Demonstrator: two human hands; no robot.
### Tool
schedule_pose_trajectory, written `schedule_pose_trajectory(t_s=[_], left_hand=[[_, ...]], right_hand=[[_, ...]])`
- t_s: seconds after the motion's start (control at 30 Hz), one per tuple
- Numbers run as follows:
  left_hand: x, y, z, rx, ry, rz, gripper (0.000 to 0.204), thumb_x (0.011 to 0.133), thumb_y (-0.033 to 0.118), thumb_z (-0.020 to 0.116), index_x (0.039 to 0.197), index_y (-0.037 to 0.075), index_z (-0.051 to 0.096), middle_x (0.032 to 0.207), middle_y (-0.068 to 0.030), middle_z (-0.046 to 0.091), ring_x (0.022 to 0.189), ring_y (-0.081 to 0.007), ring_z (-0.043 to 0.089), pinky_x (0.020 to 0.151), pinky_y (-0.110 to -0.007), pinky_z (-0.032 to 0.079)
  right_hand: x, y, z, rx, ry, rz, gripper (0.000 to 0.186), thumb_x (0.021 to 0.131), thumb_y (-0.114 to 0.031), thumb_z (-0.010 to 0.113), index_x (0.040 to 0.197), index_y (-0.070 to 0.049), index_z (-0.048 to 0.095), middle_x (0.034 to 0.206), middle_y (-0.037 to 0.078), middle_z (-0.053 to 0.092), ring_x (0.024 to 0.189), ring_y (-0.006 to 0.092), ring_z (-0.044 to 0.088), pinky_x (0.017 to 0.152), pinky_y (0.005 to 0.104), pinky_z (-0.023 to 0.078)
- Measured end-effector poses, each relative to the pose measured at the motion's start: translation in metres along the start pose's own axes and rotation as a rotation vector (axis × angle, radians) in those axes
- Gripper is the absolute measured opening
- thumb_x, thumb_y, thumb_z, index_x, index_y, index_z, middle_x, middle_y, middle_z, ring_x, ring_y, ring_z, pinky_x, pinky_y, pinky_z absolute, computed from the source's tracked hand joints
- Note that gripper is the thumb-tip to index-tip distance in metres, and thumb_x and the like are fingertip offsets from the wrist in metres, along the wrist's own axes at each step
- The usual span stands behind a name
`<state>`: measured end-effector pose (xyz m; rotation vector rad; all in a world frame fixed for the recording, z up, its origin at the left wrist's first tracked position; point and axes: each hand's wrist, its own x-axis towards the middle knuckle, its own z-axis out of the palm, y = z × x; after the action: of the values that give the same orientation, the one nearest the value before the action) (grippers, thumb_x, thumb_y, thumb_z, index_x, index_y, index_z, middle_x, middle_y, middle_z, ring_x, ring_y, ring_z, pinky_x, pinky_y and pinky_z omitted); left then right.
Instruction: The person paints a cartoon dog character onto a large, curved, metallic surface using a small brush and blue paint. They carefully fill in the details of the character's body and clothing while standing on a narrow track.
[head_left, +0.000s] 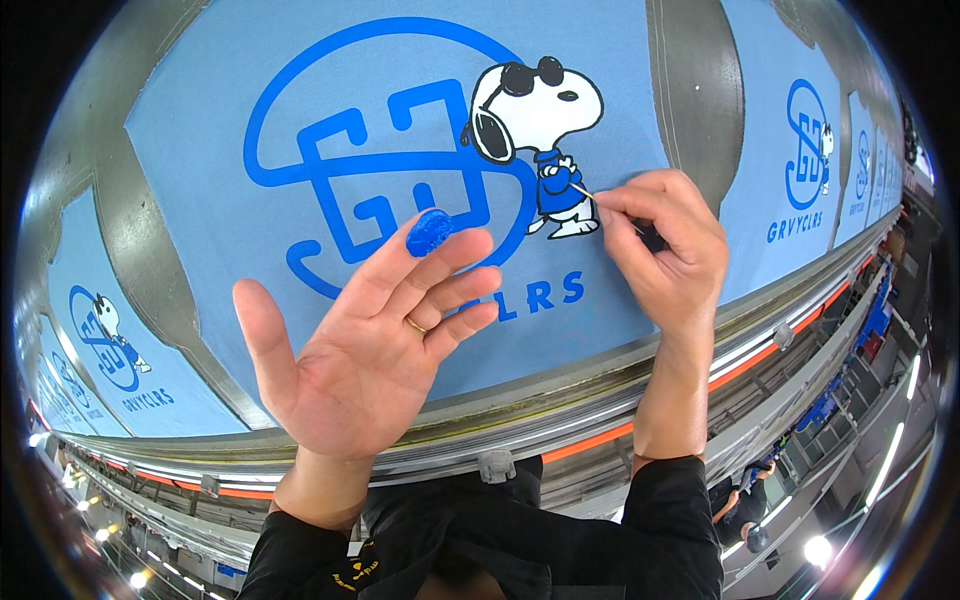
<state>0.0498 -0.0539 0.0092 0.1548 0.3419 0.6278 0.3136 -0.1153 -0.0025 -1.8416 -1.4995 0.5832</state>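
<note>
My left hand (360, 365) is held palm up over the cloth with its fingers spread, gripping nothing. A thick dab of wet-looking blue paint (430, 233) covers its index fingertip, and a ring sits on one finger. In my right hand (675, 250) a thin wooden stick (586, 192) is pinched between thumb and fingers. The stick's tip meets, or hovers just over, the blue shirt of a printed cartoon dog (555, 110) in sunglasses. That print lies beside a blue looped emblem (380, 30) on a light blue cut fabric panel (210, 120), laid flat.
More light blue printed panels lie along the grey table (695, 80), to the left (160, 350) and right (780, 160). A metal rail with an orange strip (590, 440) runs along the near edge. Another person (745, 515) is at the lower right.
</note>
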Motion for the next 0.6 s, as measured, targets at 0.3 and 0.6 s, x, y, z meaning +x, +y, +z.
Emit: schedule_pose_trajectory(t_s=[0.3, 0.6], left_hand=[[0.0001, -0.0005, -0.0002, 0.001, 0.002, 0.001, 0.102, 0.095, 0.079, 0.009, 0.158, 0.001, 0.025, 0.159, -0.0324, 0.023, 0.143, -0.0459, 0.034, 0.118, -0.057, 0.026], [0.0, 0.0, -0.0011, 0.006, -0.007, -0.003, 0.102, 0.095, 0.08, 0.009, 0.158, 0.001, 0.025, 0.16, -0.0326, 0.022, 0.144, -0.0459, 0.033, 0.119, -0.057, 0.025]], right_hand=[[-0.0008, -0.0014, 0.0015, 0.026, 0.025, 0.031, 0.018, 0.073, 0.009, 0.073, 0.087, -0.001, 0.074, 0.08, 0.005, 0.065, 0.072, 0.0151, 0.06, 0.062, 0.0268, 0.045], [-0.0003, -0.0027, 0.0031, 0.021, 0.045, 0.041, 0.018, 0.071, 0.008, 0.073, 0.086, -0.003, 0.074, 0.078, 0.004, 0.065, 0.072, 0.017, 0.061, 0.063, 0.0287, 0.046]])
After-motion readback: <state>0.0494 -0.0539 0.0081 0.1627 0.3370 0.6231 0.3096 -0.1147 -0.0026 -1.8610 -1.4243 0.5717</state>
